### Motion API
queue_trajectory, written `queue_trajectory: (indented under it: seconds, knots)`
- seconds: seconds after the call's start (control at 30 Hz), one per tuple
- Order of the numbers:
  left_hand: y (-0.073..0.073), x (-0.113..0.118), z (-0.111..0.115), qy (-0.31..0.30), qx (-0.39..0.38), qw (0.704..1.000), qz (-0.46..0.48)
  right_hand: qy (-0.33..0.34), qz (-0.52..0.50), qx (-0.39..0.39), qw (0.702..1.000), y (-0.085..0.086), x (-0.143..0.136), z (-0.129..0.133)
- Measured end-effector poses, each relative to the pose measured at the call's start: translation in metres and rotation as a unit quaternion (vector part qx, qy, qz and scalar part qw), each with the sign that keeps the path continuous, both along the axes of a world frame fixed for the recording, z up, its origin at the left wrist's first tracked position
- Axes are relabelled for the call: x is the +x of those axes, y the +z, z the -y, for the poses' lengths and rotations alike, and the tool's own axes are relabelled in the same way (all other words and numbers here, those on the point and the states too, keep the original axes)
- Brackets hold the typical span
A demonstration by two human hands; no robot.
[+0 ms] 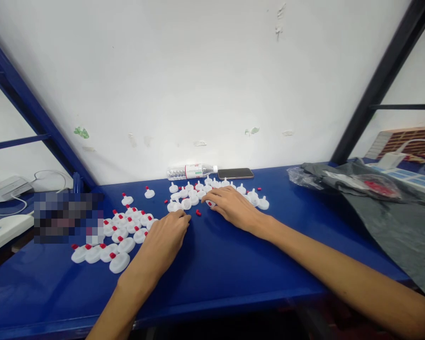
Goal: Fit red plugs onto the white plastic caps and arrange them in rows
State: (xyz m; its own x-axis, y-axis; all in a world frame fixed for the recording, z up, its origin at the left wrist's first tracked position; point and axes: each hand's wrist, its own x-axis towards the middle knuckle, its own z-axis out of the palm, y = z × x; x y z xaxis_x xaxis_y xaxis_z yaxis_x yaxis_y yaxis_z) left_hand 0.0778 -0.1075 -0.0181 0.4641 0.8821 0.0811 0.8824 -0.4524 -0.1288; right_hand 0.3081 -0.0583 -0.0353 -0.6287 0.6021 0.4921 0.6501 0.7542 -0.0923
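Note:
My right hand (230,205) reaches over the front of a group of white plastic caps (264,203) with thin spouts, its curled fingers around one white cap (210,203) that shows a bit of red. My left hand (170,231) rests at the right edge of a second group, white caps with red tips (119,262). Its fingers are bent and pressed together; whatever they may hold is hidden. Small red pieces (198,213) lie on the blue table between the two hands.
A clear bottle (192,171) lies by the wall, with a dark phone (235,174) beside it. Grey plastic bags (368,203) and a power strip (407,177) are at the right. Another power strip (7,231) is at the left. Metal posts (371,80) flank the table (233,278).

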Motion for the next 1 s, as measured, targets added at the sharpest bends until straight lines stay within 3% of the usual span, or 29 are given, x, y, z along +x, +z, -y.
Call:
queue_trajectory:
  seconds: [0.2,0.43,0.73,1.0]
  knots:
    - [0.007,0.004,0.002,0.021,0.002,1.000,0.021,0.011,0.032,0.058,0.998,0.005,0.003,0.002]
    - [0.003,0.002,0.000,0.024,0.009,1.000,-0.016,-0.002,-0.015,0.084,0.996,0.010,0.000,0.008]
    - [0.002,0.004,0.001,-0.003,0.005,1.000,-0.003,0.015,-0.129,-0.060,0.990,0.004,-0.011,0.019]
    - [-0.003,0.001,0.000,-0.011,-0.003,0.999,0.035,0.011,-0.190,-0.108,0.976,0.012,-0.012,0.023]
